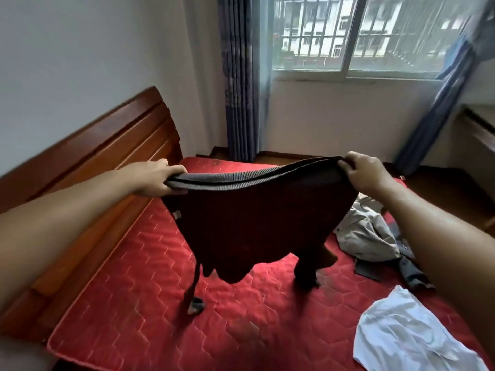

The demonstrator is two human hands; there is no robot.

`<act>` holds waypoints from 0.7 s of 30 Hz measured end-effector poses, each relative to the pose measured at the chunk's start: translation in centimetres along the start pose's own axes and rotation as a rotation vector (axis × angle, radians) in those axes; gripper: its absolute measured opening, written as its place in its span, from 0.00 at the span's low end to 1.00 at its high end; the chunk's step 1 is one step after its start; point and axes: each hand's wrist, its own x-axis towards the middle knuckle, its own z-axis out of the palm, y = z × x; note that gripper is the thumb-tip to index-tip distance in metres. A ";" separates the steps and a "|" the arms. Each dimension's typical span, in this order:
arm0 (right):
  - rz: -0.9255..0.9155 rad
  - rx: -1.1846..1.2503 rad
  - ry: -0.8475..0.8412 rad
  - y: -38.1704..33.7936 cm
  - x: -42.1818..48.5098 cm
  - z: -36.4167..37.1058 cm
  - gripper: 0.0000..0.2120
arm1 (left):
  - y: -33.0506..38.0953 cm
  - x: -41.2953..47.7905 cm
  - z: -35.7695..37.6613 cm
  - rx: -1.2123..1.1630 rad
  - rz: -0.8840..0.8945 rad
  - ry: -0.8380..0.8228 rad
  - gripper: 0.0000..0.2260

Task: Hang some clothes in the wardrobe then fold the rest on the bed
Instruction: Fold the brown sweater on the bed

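Above the red quilted mattress (pixel 160 303), both hands hold a dark knit sweater with ribbed grey hem (pixel 254 223) stretched out in the air. Left hand (pixel 155 180) grips the hem's left end, right hand (pixel 367 172) pinches the right end. Sleeves dangle, touching the mattress. Crumpled beige garment (pixel 367 236) and white cloth (pixel 407 333) lie at right on the mattress; wooden headboard (pixel 107 151) at left.

The white garment (pixel 409 336) is cut off by the bottom edge. The dark sweater (pixel 257 220) hides part of the beige clothing (pixel 367 236) and red mattress (pixel 134 303) behind it.
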 end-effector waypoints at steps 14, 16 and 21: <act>0.428 0.058 0.070 -4.7 -1.3 5.5 0.12 | -6.1 10.4 3.4 -0.965 0.102 0.168 0.11; 0.445 0.109 0.047 -4.3 -1.0 6.4 0.08 | -6.1 11.7 4.3 -1.053 0.091 0.166 0.09; 0.160 -0.160 -0.438 -5.1 0.6 8.0 0.26 | -6.4 13.9 6.1 -0.873 0.136 -0.014 0.07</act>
